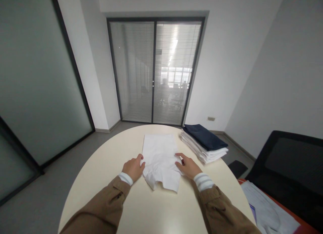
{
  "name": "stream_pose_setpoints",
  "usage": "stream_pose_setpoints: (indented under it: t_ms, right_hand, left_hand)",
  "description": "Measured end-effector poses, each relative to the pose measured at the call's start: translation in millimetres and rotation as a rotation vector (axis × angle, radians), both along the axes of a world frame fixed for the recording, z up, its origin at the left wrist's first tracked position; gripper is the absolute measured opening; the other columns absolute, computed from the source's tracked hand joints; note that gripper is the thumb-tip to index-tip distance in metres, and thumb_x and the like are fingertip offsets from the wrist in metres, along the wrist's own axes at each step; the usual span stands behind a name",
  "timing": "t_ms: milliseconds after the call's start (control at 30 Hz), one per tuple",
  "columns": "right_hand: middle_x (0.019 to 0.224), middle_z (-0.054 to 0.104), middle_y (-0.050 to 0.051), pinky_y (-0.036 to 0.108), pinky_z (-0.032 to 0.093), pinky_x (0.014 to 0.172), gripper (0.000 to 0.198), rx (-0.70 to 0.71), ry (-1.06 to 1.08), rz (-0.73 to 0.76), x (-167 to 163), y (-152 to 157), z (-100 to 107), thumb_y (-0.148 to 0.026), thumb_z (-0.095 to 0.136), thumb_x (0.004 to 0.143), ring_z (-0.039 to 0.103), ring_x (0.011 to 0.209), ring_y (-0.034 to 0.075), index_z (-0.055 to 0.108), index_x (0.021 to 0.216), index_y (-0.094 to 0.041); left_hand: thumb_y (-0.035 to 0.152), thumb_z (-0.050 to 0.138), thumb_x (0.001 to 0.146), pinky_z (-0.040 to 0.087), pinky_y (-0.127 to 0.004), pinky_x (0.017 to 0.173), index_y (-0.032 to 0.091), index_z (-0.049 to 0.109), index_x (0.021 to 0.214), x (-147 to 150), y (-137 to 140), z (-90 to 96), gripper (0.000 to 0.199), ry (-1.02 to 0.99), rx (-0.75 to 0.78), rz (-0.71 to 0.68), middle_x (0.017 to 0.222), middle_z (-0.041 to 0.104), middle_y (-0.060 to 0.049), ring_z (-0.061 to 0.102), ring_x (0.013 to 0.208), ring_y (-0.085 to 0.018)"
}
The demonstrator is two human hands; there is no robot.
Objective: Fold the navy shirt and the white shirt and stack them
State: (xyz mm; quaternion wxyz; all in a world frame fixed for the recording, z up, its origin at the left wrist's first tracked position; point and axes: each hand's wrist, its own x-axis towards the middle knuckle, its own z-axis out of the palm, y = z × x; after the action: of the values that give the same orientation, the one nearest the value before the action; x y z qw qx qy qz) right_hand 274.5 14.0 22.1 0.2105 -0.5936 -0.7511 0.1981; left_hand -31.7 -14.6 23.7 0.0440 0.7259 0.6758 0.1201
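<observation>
A white garment (161, 150) lies partly folded on the round cream table (101, 180). Its far part is fairly flat, while the near part is rumpled, with a notched, uneven lower edge. My left hand (133, 167) grips the garment's left edge, thumb and fingers bent in at the cloth. Across from it, my right hand (188, 165) holds the right edge, the index finger and thumb lying on the fabric and the other fingers curled. Exactly what kind of garment it is cannot be made out.
To the right on the table is a stack of folded white cloths (199, 150) with a folded navy cloth (205, 136) on top. A black mesh-backed chair (290, 166) stands right of the table, with white fabric (270, 203) on its seat. Glass doors (153, 72) are beyond.
</observation>
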Motion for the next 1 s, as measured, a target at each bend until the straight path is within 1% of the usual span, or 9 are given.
stream_pose_setpoints:
  t_ms: [167,333,433,533,600,667,767,900,1000]
  right_hand:
    - [0.067,0.057,-0.003,0.027,0.042,0.063,0.044,-0.036,0.173,0.023,7.6,6.0,-11.1,-0.038,0.048,0.084,0.052,0.061,0.015,0.058,0.124,-0.022]
    - [0.069,0.053,-0.002,0.024,0.04,0.056,0.04,-0.01,0.266,0.008,9.7,12.5,-19.1,-0.04,0.044,0.086,0.048,0.058,0.012,0.061,0.117,-0.021]
    - [0.067,0.049,-0.004,0.023,0.039,0.051,0.041,-0.062,0.351,-0.002,8.4,11.3,-17.2,-0.043,0.045,0.087,0.047,0.055,0.012,0.058,0.119,-0.02]
    - [0.066,0.052,-0.004,0.023,0.04,0.047,0.055,-0.252,0.455,0.024,6.7,6.6,-12.0,-0.051,0.05,0.085,0.049,0.051,0.011,0.047,0.13,-0.021]
    - [0.067,0.055,-0.004,0.022,0.04,0.045,0.066,-0.336,0.467,0.073,6.3,3.4,-8.3,-0.056,0.058,0.081,0.048,0.048,0.01,0.043,0.135,-0.021]
    - [0.069,0.056,-0.003,0.021,0.039,0.044,0.073,-0.345,0.446,0.138,6.6,1.3,-5.6,-0.057,0.067,0.074,0.047,0.048,0.009,0.046,0.134,-0.021]
    - [0.068,0.054,-0.004,0.02,0.037,0.043,0.069,-0.339,0.442,0.207,7.9,1.2,-4.0,-0.057,0.072,0.069,0.045,0.049,0.008,0.055,0.126,-0.02]
    - [0.058,0.048,-0.006,0.02,0.036,0.041,0.058,-0.343,0.433,0.223,9.9,3.2,-4.9,-0.057,0.067,0.074,0.043,0.044,0.007,0.061,0.116,-0.018]
    - [0.056,0.052,-0.005,0.02,0.037,0.041,0.056,-0.333,0.417,0.226,11.4,4.0,-5.5,-0.058,0.061,0.078,0.049,0.042,0.008,0.062,0.115,-0.015]
  left_hand:
    - [0.028,0.053,0.088,0.04,-0.025,0.063,0.025,0.053,0.11,-3.3,5.3,-7.1,0.021,-0.228,0.014,-0.023,0.074,0.067,0.001,0.064,0.07,-0.017]
    - [0.025,0.048,0.091,0.039,-0.023,0.06,0.022,0.053,0.107,-4.4,9.6,-11.7,0.017,-0.526,0.059,-0.045,0.066,0.062,0.004,0.058,0.059,-0.013]
    - [0.035,0.051,0.09,0.038,-0.023,0.058,0.022,0.054,0.112,-5.0,8.0,-11.2,0.025,-0.526,0.01,-0.05,0.061,0.058,0.005,0.056,0.057,-0.013]
    - [0.041,0.06,0.083,0.038,-0.025,0.059,0.022,0.057,0.116,-7.3,5.8,-12.9,0.038,-0.495,-0.055,-0.098,0.061,0.057,0.005,0.057,0.06,-0.016]
    - [0.04,0.064,0.079,0.04,-0.026,0.06,0.021,0.056,0.118,-9.4,6.2,-15.9,0.045,-0.564,-0.115,-0.159,0.066,0.06,0.004,0.059,0.063,-0.016]
    - [0.038,0.066,0.075,0.041,-0.026,0.062,0.019,0.054,0.118,-11.0,8.1,-18.9,0.048,-0.69,-0.169,-0.216,0.07,0.063,0.003,0.06,0.066,-0.017]
    - [0.04,0.068,0.072,0.041,-0.025,0.058,0.017,0.052,0.112,-10.9,11.1,-19.8,0.049,-0.893,-0.214,-0.223,0.067,0.058,0.004,0.057,0.062,-0.015]
    - [0.042,0.07,0.068,0.04,-0.023,0.052,0.017,0.052,0.101,-8.0,10.2,-14.6,0.045,-0.984,-0.268,-0.204,0.062,0.05,0.008,0.049,0.054,-0.011]
    - [0.042,0.071,0.065,0.042,-0.024,0.053,0.017,0.051,0.104,-6.9,8.2,-12.6,0.051,-1.028,-0.356,-0.242,0.064,0.052,0.007,0.05,0.055,-0.011]
